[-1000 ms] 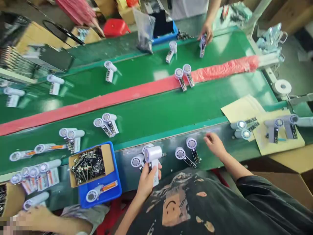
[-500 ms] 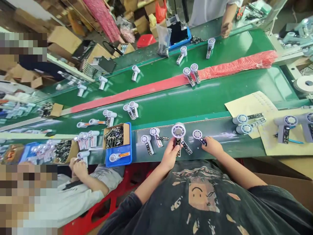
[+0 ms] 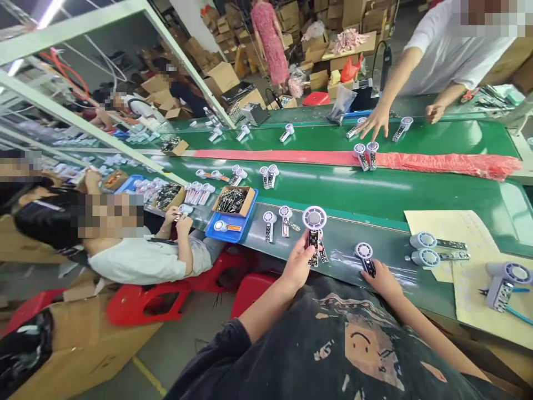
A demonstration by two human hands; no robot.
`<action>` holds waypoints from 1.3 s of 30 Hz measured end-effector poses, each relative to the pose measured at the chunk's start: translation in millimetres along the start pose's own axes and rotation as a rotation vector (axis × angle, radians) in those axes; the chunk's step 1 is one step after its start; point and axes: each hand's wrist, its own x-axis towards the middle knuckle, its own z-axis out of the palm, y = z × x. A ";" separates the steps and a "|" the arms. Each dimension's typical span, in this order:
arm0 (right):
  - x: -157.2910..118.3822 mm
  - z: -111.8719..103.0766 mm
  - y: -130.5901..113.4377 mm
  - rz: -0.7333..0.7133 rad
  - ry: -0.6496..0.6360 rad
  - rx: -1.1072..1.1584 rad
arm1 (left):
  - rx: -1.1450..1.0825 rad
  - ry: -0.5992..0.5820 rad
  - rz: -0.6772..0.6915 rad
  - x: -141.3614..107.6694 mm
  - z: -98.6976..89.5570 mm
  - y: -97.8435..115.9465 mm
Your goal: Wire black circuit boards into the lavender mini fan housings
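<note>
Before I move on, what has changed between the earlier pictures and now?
The right hand, free at first, has taken hold of a fan by its handle and drawn it rightward. The left hand kept the held fan but turned its grille toward the camera. A co-worker's hand now stretches further over the far belt. The blue tray and the two fans on the red strip stayed put.

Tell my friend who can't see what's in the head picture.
A person's left hand holds a handheld fan, its circuit board showing; the right hand grips a second fan. Beyond is a green surface with a pink strip.
</note>
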 end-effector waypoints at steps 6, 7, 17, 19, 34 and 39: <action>0.1 5.2 6.1 -0.035 -0.053 -0.038 | -0.022 0.069 0.114 -18.2 6.1 4.4; 1.8 5.4 6.4 -0.033 -0.065 -0.041 | -0.026 0.077 0.126 -20.4 7.2 4.7; 14.0 1.1 4.5 -0.010 -0.148 -0.047 | -0.063 0.136 0.203 -32.7 18.2 15.7; 14.1 0.3 4.3 -0.012 -0.159 -0.047 | -0.077 0.170 0.206 -32.1 20.2 15.7; 7.4 -8.6 11.9 0.001 -0.151 0.054 | -0.080 0.305 0.079 -19.7 38.9 4.3; 7.3 -8.8 17.1 0.007 -0.145 0.097 | -0.051 0.304 0.044 -19.7 43.9 1.0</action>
